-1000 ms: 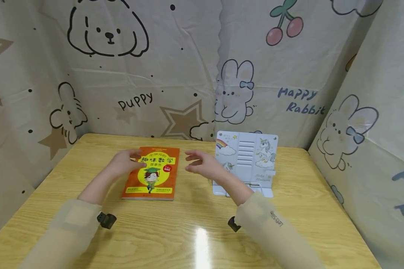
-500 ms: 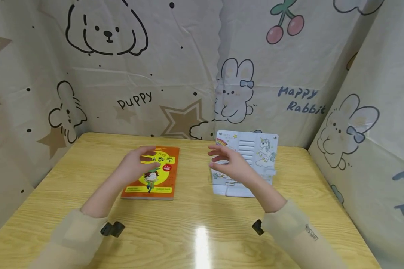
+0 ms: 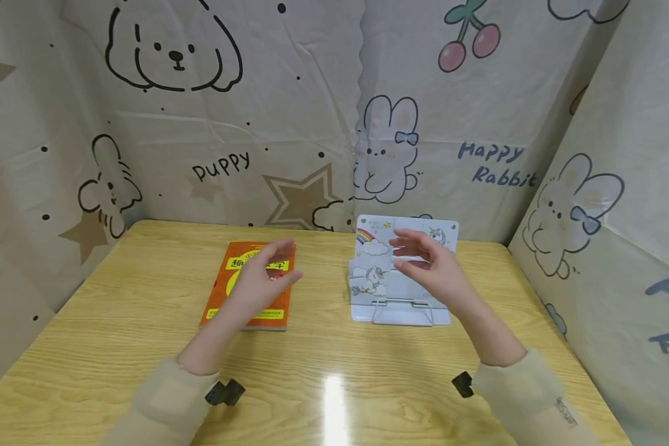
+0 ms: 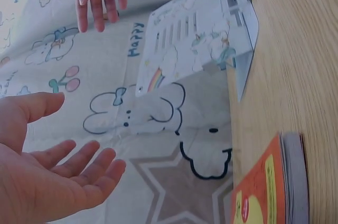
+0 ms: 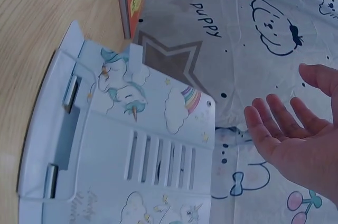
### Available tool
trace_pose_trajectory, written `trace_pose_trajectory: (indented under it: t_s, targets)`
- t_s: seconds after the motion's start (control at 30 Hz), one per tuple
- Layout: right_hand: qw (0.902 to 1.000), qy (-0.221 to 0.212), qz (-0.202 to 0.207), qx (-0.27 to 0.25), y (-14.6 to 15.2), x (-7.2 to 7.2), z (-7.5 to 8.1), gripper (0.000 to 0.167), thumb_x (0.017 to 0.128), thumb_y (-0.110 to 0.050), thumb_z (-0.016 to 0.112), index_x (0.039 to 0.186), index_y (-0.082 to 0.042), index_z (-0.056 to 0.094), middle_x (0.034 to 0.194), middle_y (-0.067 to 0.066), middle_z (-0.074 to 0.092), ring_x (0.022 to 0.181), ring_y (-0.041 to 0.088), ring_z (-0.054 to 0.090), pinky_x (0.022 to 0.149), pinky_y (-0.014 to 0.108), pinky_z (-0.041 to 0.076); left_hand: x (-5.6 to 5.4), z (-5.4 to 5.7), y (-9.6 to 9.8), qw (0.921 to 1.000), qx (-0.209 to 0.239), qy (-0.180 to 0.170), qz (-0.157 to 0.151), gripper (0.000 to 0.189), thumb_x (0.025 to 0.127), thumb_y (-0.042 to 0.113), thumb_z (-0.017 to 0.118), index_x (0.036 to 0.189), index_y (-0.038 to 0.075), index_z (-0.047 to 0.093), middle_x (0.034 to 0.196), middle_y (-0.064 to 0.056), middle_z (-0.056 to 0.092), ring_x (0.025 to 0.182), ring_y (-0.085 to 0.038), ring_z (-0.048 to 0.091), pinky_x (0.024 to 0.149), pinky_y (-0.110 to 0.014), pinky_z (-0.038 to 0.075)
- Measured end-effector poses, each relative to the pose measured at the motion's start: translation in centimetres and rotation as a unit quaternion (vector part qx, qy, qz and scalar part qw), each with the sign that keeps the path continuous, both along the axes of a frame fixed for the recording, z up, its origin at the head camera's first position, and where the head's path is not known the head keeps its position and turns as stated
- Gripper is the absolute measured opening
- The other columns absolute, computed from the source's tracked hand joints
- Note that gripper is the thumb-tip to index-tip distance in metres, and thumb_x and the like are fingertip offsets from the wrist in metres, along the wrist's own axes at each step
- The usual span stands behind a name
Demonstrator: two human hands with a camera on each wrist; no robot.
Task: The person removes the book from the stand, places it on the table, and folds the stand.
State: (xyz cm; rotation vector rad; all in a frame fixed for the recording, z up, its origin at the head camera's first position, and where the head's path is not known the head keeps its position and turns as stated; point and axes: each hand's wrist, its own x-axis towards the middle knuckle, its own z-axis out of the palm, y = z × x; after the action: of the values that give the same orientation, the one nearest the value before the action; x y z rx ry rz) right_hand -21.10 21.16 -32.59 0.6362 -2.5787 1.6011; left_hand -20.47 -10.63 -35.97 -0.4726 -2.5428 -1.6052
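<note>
Your right sleeve [image 3: 552, 430] is cream-coloured and finishes in a broad, rounded right cuff [image 3: 521, 381]. Small dark lettering [image 3: 565, 411] is marked on the sleeve behind the right cuff, too blurred to read. A compact, angular black block [image 3: 463, 384] sits just inward of the right cuff; beyond the same cuff, your right hand [image 3: 432, 263] is bare. Well to the left of the right cuff, your left sleeve [image 3: 150, 427] matches in colour, carries a two-part, squarish black unit [image 3: 225, 392], and your left hand [image 3: 262, 282] is likewise bare.
</note>
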Motion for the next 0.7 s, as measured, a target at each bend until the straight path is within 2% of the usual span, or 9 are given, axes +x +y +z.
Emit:
trace_pose_trajectory:
  t_s: [0.13, 0.27, 0.5, 0.7]
  targets:
    - [0.9995, 0.006, -0.020, -0.025, 1.1, 0.2, -0.8, 0.049, 0.090, -0.006, 0.063, 0.136, -0.007, 0.046, 0.128, 0.016, 0.054, 0.117, 0.028, 0.053, 0.092, 0.016, 0.047, 0.1, -0.4, 1.1, 0.9997, 0.018, 0.011, -0.010, 0.060, 0.086, 0.021, 0.070, 0.139, 0.017, 0.043, 0.136, -0.004, 0.051, 0.124, -0.023, 0.048, 0.100, -0.046, 0.044]
    - [0.9977, 0.017, -0.048, -0.046, 2.0, 0.4, -2.0, 0.048, 0.090, -0.008, 0.063, 0.135, -0.004, 0.046, 0.126, 0.018, 0.055, 0.114, 0.026, 0.054, 0.089, 0.013, 0.047, 0.1, -1.0, 2.1, 0.9983, 0.047, 0.017, -0.029, 0.060, 0.086, 0.021, 0.070, 0.139, 0.019, 0.043, 0.137, -0.002, 0.050, 0.125, -0.022, 0.047, 0.101, -0.048, 0.043]
    - [0.9923, 0.028, -0.085, -0.085, 3.3, 0.8, -3.9, 0.046, 0.090, -0.008, 0.063, 0.133, -0.002, 0.048, 0.121, 0.008, 0.059, 0.106, 0.017, 0.058, 0.086, 0.014, 0.049, -0.4, -2.2, 3.7, 0.9933, 0.098, 0.034, -0.051, 0.064, 0.084, 0.013, 0.071, 0.140, 0.021, 0.042, 0.138, -0.003, 0.049, 0.126, -0.023, 0.047, 0.102, -0.046, 0.042]
    - [0.9904, 0.024, -0.106, -0.086, 4.5, 0.9, -5.1, 0.047, 0.090, -0.009, 0.063, 0.133, 0.001, 0.046, 0.123, 0.013, 0.058, 0.106, 0.014, 0.059, 0.085, 0.012, 0.049, -0.8, -3.1, 5.0, 0.9908, 0.123, 0.016, -0.055, 0.068, 0.085, 0.012, 0.070, 0.144, 0.021, 0.035, 0.141, -0.007, 0.045, 0.128, -0.025, 0.046, 0.103, -0.046, 0.042]
